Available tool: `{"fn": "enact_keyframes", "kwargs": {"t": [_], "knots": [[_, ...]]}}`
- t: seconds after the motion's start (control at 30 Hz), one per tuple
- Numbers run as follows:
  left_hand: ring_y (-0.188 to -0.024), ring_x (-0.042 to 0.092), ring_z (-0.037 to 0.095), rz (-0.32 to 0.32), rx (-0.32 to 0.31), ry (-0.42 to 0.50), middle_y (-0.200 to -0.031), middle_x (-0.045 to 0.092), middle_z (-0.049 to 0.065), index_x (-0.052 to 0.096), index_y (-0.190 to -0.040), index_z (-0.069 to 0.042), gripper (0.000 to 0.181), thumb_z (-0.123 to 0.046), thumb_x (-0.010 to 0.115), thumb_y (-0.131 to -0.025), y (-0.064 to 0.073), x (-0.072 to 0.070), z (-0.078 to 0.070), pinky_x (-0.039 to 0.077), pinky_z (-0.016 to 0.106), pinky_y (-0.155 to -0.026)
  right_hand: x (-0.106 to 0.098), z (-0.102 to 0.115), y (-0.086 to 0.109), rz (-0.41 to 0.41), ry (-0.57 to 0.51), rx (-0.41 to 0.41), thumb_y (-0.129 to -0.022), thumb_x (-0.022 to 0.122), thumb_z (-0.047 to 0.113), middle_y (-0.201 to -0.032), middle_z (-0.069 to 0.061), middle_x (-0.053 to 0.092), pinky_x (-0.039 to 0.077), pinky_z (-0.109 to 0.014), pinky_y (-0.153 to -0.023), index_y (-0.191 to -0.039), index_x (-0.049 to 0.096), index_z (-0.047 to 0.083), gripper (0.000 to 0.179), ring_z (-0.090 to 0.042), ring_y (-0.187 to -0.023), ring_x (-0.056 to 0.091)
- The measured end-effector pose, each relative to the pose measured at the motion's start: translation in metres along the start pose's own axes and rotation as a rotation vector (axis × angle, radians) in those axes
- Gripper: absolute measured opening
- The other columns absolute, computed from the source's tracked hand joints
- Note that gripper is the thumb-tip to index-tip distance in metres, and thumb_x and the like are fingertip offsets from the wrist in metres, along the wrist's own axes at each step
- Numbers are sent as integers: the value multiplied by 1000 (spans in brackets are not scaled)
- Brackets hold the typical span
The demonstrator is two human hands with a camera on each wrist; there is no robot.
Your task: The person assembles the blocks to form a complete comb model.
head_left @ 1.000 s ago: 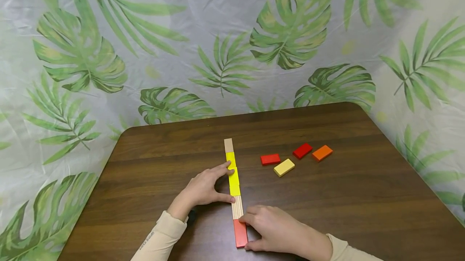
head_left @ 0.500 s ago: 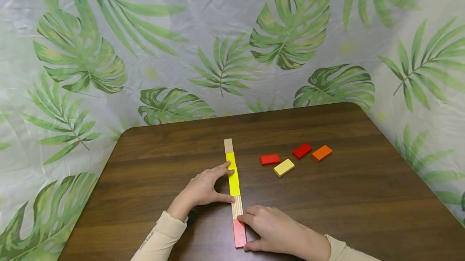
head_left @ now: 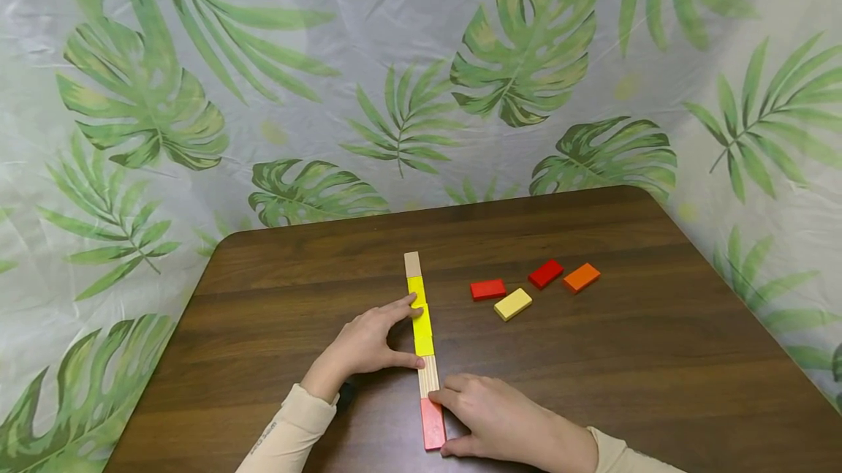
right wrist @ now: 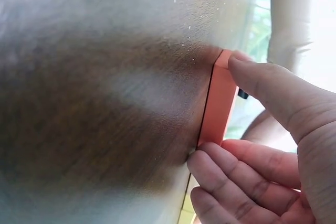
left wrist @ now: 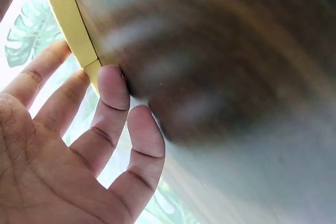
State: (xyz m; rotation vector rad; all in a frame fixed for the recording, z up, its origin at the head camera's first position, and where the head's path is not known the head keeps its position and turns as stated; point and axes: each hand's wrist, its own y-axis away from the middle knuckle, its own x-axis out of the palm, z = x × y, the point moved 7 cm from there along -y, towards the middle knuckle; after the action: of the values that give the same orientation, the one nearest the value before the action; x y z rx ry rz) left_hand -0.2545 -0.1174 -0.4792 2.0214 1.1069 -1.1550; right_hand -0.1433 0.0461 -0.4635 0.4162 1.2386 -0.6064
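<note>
Flat wooden blocks lie end to end in a straight row on the table, in the head view. A pale wood block (head_left: 411, 265) is at the far end, then yellow blocks (head_left: 423, 330), a striped natural-wood block (head_left: 428, 378) and a pinkish-red block (head_left: 433, 425) nearest me. My left hand (head_left: 368, 340) lies along the row's left side, its spread fingertips touching the yellow blocks and its thumb at the natural-wood block. Thumb and fingertips of my right hand (head_left: 493, 414) pinch the red block lengthwise; the right wrist view shows the thumb at one end of that red block (right wrist: 218, 103).
Right of the row lie loose blocks: a red one (head_left: 488, 289), a cream one (head_left: 513, 304), another red one (head_left: 546, 273) and an orange one (head_left: 582, 278). The brown table (head_left: 625, 363) ends at the back before a leaf-print curtain (head_left: 408, 34).
The red block and my right hand have shifted very slightly left, bringing the block more in line with the row. My left hand stays in place against the blocks.
</note>
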Motion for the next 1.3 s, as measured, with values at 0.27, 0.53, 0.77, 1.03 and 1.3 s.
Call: {"fn": "enact_keyframes", "kwargs": {"t": [0.27, 0.53, 0.77, 1.03, 1.3], "knots": [[-151, 52, 33, -3, 15, 6, -172, 41, -10, 63, -151, -30, 82, -63, 88, -81, 1, 0, 0, 50, 65, -110, 1, 0, 2, 3, -6, 7, -93, 83, 50, -107, 7, 68, 57, -22, -83, -132, 74, 13, 55, -1, -91, 60], [-151, 52, 34, -7, 24, 17, -172, 42, -8, 63, -151, -28, 82, -60, 89, -81, 1, -1, -2, 49, 64, -111, 0, 1, 3, -5, -13, 11, -93, 83, 48, -111, 6, 68, 58, -23, -86, -133, 74, 12, 54, -3, -95, 62], [-151, 52, 31, -5, 23, 13, -172, 42, -8, 63, -150, -29, 82, -61, 89, -81, 0, -1, -1, 50, 63, -110, 0, 0, 4, -27, -5, 1, -93, 83, 48, -113, 5, 69, 58, -24, -87, -133, 73, 11, 55, -4, -97, 63], [-141, 61, 28, -6, 30, 24, -171, 43, -8, 64, -149, -29, 80, -63, 88, -81, 0, -3, -1, 54, 60, -105, -2, -4, 7, -43, -77, 1, -93, 83, 52, -114, 6, 69, 59, -24, -88, -134, 73, 12, 59, -2, -97, 64], [-90, 66, 12, -89, 51, 23, -163, 55, -1, 66, -147, -24, 70, -50, 89, -86, -5, -18, -4, 51, 29, -74, -22, -18, 9, -104, -172, 5, -93, 84, 40, -99, 6, 67, 53, -18, -75, -128, 76, 7, 48, 4, -79, 52]]}}
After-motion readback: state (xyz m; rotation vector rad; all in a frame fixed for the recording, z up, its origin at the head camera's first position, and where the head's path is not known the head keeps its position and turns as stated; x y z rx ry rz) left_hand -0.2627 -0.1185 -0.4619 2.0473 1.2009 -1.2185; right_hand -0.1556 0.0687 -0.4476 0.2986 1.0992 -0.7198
